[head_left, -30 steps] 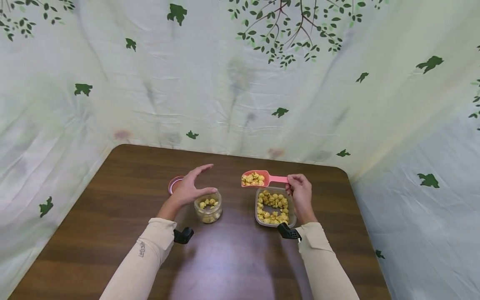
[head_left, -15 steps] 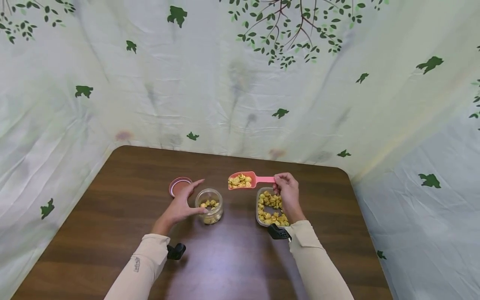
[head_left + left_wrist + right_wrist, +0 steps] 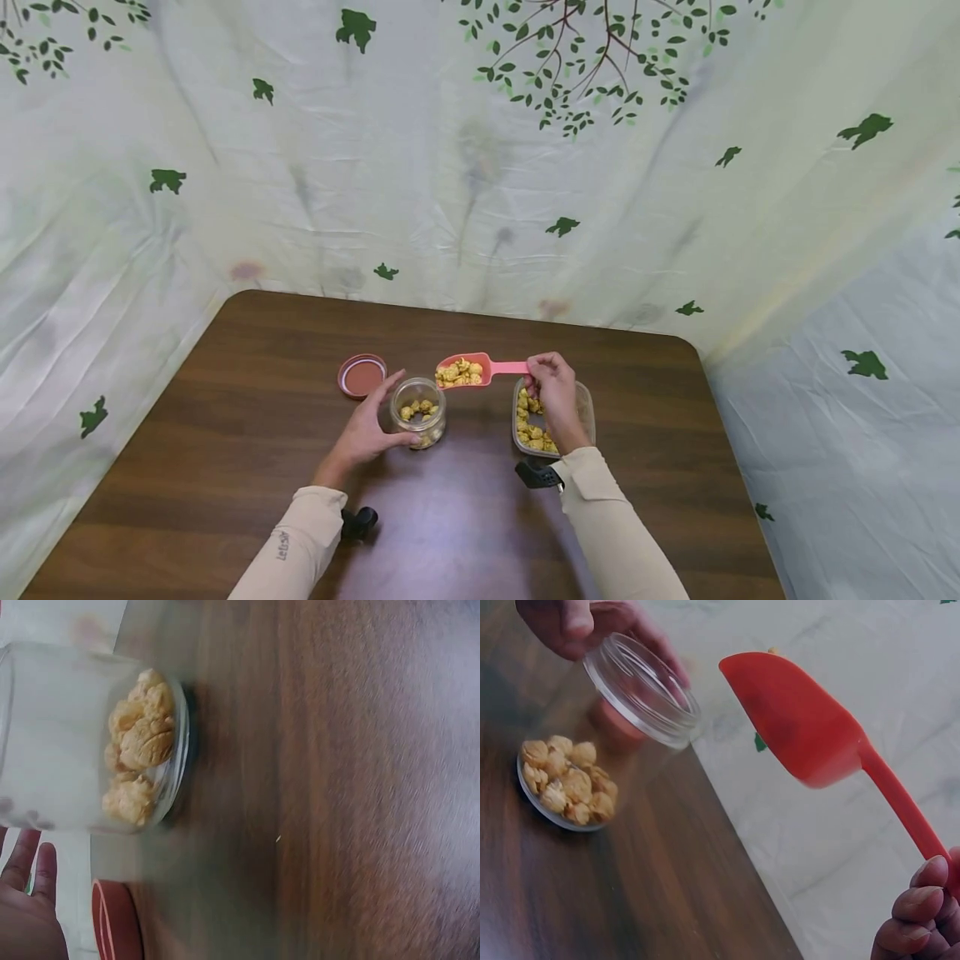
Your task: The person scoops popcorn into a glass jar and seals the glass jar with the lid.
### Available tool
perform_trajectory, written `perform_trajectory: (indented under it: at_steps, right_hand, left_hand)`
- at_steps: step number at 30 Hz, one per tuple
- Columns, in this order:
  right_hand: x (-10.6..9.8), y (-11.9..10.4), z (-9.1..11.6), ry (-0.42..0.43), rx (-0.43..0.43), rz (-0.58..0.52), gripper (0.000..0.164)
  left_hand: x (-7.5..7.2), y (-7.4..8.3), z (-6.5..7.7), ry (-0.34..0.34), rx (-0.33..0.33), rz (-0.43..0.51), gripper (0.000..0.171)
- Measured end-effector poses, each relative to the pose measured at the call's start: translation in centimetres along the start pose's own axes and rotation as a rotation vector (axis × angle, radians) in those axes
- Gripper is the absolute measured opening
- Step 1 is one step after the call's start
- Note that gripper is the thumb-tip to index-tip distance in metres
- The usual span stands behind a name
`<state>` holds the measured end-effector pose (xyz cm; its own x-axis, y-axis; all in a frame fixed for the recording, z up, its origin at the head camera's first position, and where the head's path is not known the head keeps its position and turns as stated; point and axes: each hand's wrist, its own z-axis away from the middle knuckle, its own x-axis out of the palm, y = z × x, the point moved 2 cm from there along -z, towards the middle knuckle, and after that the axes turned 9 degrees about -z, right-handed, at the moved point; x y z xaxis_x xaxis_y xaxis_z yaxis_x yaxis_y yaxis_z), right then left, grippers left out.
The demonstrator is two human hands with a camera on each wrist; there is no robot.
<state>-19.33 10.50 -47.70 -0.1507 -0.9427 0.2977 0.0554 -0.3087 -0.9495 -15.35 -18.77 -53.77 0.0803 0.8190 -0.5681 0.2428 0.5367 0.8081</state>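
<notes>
A pink-red scoop (image 3: 486,367) is pinched by its handle in my right hand (image 3: 555,392). It carries caramel popcorn (image 3: 458,373), and its tip is near the far right rim of the clear glass jar (image 3: 432,429). Several popcorn pieces (image 3: 570,780) lie on the jar's bottom. My left hand (image 3: 366,432) is spread at the jar's left side, its thumb in front and its fingers behind the glass. In the left wrist view, some fingers (image 3: 22,862) stretch out straight beside the jar.
Under my right hand stands a clear plastic container (image 3: 587,408) with more popcorn. A red lid (image 3: 363,377) lies behind the left hand on the brown wooden table (image 3: 255,417). A leaf-printed curtain (image 3: 420,167) hangs along the table's far edge.
My right hand has carried the loaded scoop left, from over the container to near the jar. The left hand has lowered from above to the jar's side, uncovering the lid.
</notes>
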Motion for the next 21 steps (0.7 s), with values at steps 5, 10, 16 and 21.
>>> perform_trajectory:
  at_steps: [5,10,16,21]
  right_hand:
    - [0.7,0.6,0.3,0.002,0.014,0.016,0.007]
    - [1.1,1.3,0.3,-0.006,0.022,0.009,0.006]
    - [1.5,1.8,0.5,-0.014,0.008,0.007,0.006]
    - [1.8,1.4,1.2,-0.034,0.002,0.052,0.009]
  left_hand:
    - [0.4,-0.2,0.2,0.016,-0.031,0.011,0.097]
    - [0.7,0.3,0.4,0.018,-0.083,0.026,0.092]
    - [0.0,3.1,0.7,0.01,-0.102,0.045,0.085]
    - [-0.1,3.5,0.8,0.012,-0.103,0.044,0.083]
